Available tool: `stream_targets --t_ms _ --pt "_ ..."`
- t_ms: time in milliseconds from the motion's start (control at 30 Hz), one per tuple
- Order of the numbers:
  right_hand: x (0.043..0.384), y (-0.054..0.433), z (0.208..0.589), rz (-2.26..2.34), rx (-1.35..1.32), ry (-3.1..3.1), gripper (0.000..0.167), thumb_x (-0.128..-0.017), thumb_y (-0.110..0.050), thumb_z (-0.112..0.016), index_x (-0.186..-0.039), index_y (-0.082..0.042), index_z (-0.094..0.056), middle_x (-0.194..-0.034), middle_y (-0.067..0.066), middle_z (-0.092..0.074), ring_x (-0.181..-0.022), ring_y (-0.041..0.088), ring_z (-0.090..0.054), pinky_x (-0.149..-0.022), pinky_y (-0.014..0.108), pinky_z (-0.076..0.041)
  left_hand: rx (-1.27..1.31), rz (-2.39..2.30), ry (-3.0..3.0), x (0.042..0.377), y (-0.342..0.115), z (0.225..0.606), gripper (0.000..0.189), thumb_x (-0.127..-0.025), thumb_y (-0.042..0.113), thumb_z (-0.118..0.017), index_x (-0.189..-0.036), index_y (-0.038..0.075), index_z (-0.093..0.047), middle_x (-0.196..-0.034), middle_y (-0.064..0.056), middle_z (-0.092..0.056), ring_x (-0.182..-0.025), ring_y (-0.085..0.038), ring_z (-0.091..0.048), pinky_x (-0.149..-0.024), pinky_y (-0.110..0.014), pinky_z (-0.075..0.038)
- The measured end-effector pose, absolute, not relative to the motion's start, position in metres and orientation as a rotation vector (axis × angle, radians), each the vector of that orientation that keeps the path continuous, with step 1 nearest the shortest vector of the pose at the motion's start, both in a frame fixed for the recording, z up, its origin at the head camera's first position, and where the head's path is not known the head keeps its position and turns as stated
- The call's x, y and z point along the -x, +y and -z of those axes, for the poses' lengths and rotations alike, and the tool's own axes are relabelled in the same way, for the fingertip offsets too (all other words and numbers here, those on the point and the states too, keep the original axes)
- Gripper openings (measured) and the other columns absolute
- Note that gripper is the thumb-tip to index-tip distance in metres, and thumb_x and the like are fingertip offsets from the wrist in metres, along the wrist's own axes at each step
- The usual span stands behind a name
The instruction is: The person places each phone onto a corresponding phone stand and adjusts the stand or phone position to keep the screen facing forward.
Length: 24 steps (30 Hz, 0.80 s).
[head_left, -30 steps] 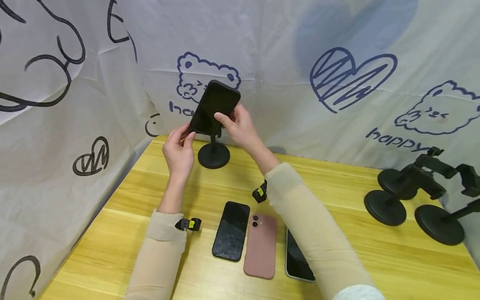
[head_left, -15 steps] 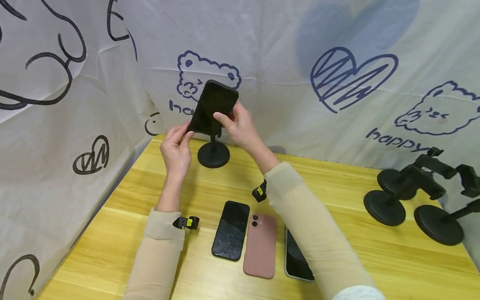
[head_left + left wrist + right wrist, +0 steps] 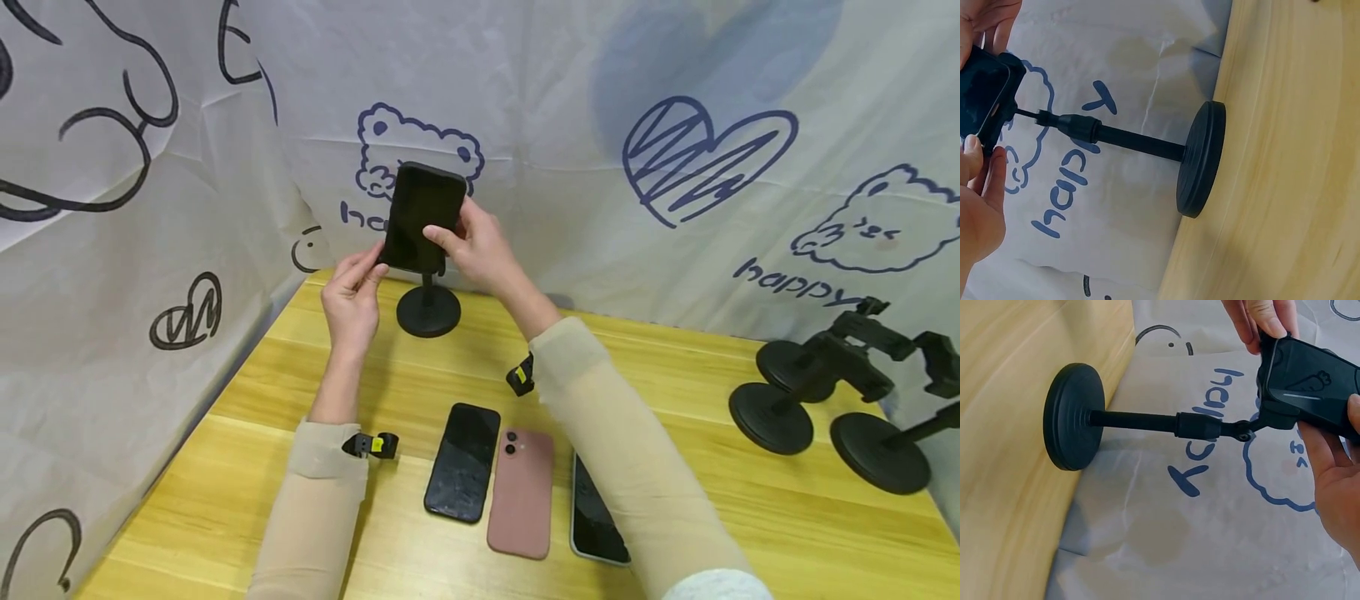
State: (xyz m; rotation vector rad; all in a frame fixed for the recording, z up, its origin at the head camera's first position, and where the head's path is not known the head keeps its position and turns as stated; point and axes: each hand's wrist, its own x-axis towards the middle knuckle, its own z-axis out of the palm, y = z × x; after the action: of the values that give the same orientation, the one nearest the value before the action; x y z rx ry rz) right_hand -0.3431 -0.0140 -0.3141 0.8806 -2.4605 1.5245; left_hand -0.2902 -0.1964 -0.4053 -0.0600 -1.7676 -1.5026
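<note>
A black smartphone sits against the clamp of a black phone stand, screen toward me and slightly tilted. My left hand pinches the lower left corner, where phone and clamp end meet. On the other side, my right hand holds the phone's right edge, its thumb lying on the screen and its fingers behind. Both wrist views show the stand's pole rising from a round base on the table. How fully the phone is seated in the clamp is hard to tell.
Nearer me on the wooden table lie a black phone, a pink phone face down, and another phone partly under my right sleeve. Several more black stands stand at the right. A printed cloth hangs behind.
The phone's top has swung left and it is now more upright over the stand. Both hands keep their hold, the right one shifting slightly with the phone.
</note>
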Motion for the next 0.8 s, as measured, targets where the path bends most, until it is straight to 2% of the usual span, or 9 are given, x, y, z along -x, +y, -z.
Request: stream_targets --t_ms 167,400,633,800 --pt "0.344 -0.017 0.306 -1.426 -0.936 -2.509 0.029 -0.101 -0.019 -0.071 -0.121 -0.002 -0.061 -0.105 0.014 -0.071 -0.085 0.023 -0.063 -0.073 0.027 -0.048 0.054 1.541 -1.747 0.290 -0.197 0.403 0.027 -0.094 0.005 -0.074 -0.121 0.002 -0.075 -0.112 -0.024 -0.071 -0.097 -0.001 -0.061 -0.085 -0.015 -0.050" --pt "0.343 -0.022 0.290 -1.241 -1.007 -2.661 0.028 -0.102 -0.020 -0.069 -0.123 -0.003 -0.060 -0.108 0.014 -0.071 -0.090 0.023 -0.066 -0.079 0.032 -0.054 0.018 1.578 -1.730 0.287 -0.195 0.402 0.027 -0.094 0.004 -0.073 -0.121 0.001 -0.074 -0.110 -0.022 -0.071 -0.092 -0.001 -0.059 -0.083 -0.015 -0.050" --pt "0.342 -0.023 0.289 -1.368 -1.008 -2.675 0.028 -0.103 -0.018 -0.067 -0.126 -0.004 -0.060 -0.110 0.013 -0.070 -0.092 0.024 -0.065 -0.079 0.033 -0.053 -0.011 1.580 -1.748 0.284 -0.194 0.400 0.028 -0.096 0.007 -0.073 -0.124 0.002 -0.074 -0.113 -0.023 -0.070 -0.094 -0.001 -0.060 -0.085 -0.015 -0.050" --pt "0.338 -0.022 0.291 -1.525 -0.974 -2.598 0.032 -0.105 -0.017 -0.063 -0.134 -0.004 -0.056 -0.120 0.014 -0.068 -0.105 0.024 -0.068 -0.089 0.035 -0.057 -0.024 1.620 -1.752 0.283 -0.194 0.398 0.029 -0.095 0.007 -0.073 -0.124 0.002 -0.074 -0.117 -0.023 -0.071 -0.099 0.000 -0.063 -0.089 -0.015 -0.052"
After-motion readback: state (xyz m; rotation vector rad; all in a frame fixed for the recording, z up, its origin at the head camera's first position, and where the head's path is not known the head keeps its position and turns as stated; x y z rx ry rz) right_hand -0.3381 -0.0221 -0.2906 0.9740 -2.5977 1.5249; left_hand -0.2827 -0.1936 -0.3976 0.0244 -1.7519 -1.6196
